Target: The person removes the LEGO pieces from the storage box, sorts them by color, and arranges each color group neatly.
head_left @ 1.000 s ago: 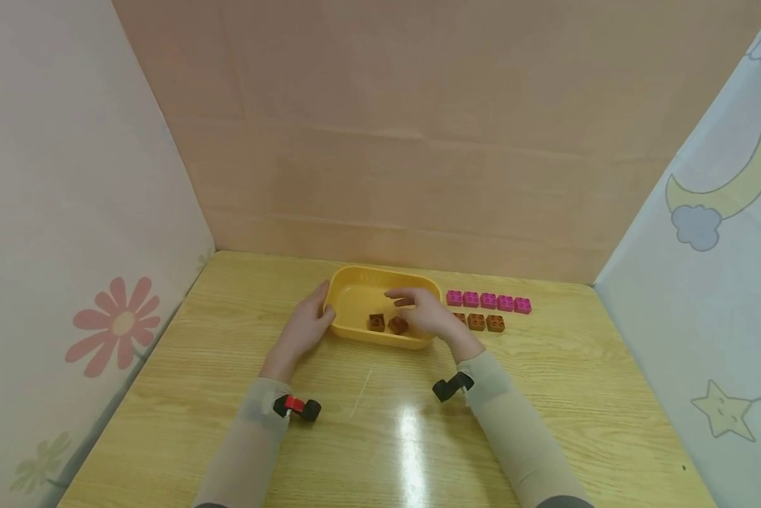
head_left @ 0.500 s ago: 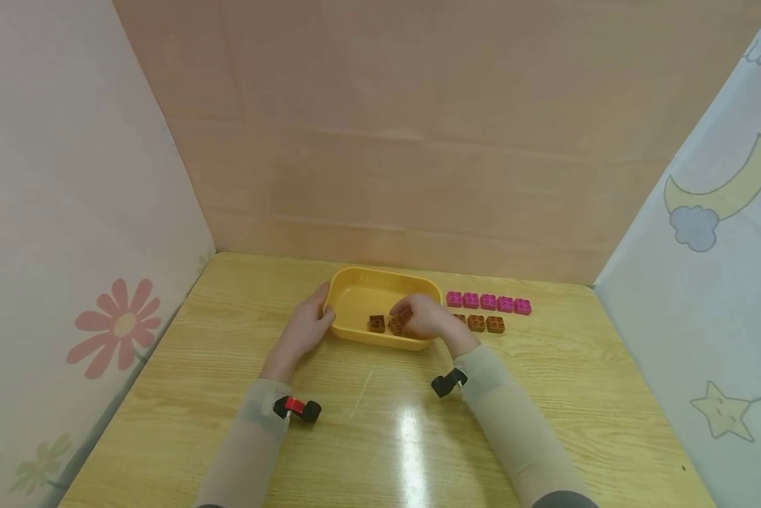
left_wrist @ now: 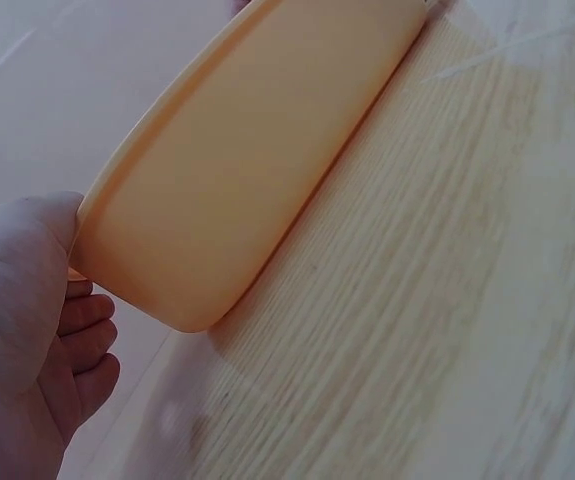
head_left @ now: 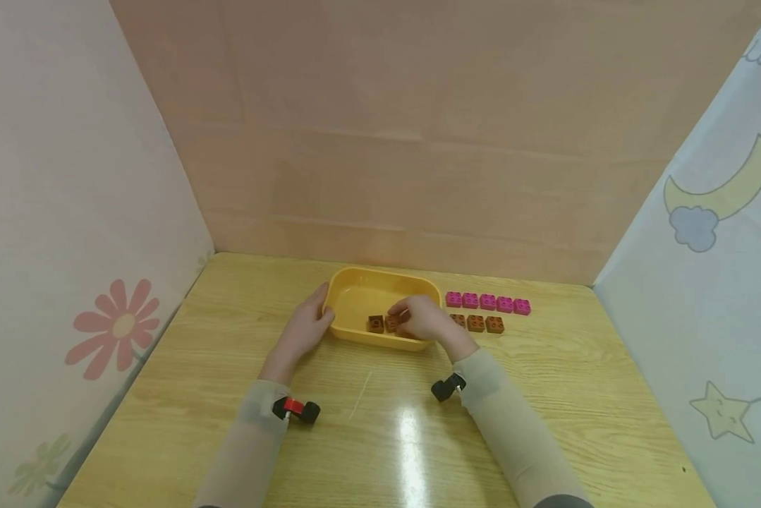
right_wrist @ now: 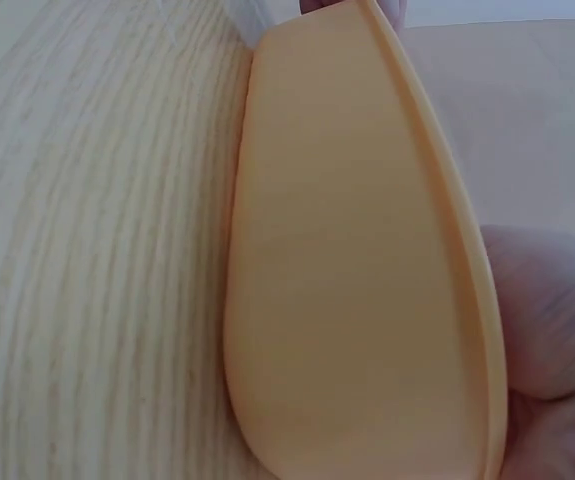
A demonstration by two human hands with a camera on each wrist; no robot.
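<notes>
A yellow tray (head_left: 357, 300) stands on the table, its left end gripped by my left hand (head_left: 304, 328), thumb over the rim. In the left wrist view the fingers of that hand (left_wrist: 17, 330) curl behind the tray wall (left_wrist: 227, 170). My right hand (head_left: 426, 317) reaches over the right side into the tray and pinches a brown toy brick (head_left: 391, 324); part of the brick is covered by the fingers. Just left of it lies another brown brick (head_left: 376, 324) on the tray floor. The tray wall (right_wrist: 357, 240) hides the right fingertips in the right wrist view.
Right of the tray, a row of several pink bricks (head_left: 488, 302) lies on the wooden table (head_left: 355, 437). Nearer, a row of brown bricks (head_left: 476, 324) is partly covered by the right hand. An orange-toned backdrop (head_left: 386, 141) rises behind the table.
My right hand has lowered into the tray, its fingers closing onto the right-hand brown brick. That brick has turned and shifted slightly left, towards the other one. The left hand stays on the tray.
</notes>
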